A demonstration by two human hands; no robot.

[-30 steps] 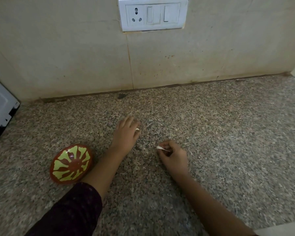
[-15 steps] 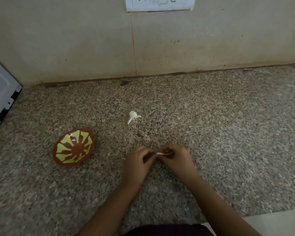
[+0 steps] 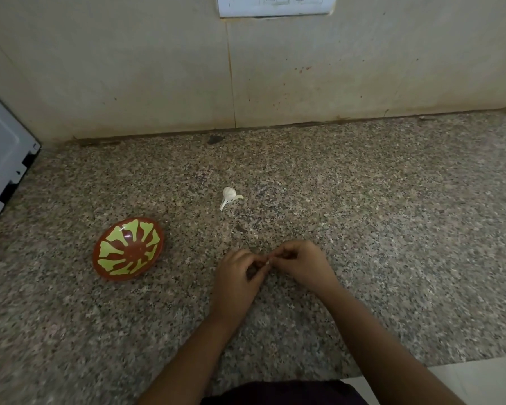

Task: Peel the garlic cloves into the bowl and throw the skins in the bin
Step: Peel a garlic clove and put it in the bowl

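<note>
Both hands are bunched up together low over the counter, fingertips to fingertips. The left hand has its fingers curled in, and the right hand does too. Right where they meet there's a tiny pale bit pinched between them. It's almost fully hidden by the fingers, so I honestly can't tell if it's a clove or just skin. Neither hand is touching anything else that I can see.

Just beyond the hands, toward the wall, a small white garlic piece lies on its own on the speckled granite counter, with a papery tail sticking out of it. It's well apart from both hands.

Off to the left of the left hand sits the bowl, reddish-brown with a yellow-green petal pattern inside, near the hand but not touching it.

Further out there's a white appliance at the far left edge and a dark spot where the counter meets the wall. A white switch plate is up on the tiled wall, cut off by the top of the view.
</note>
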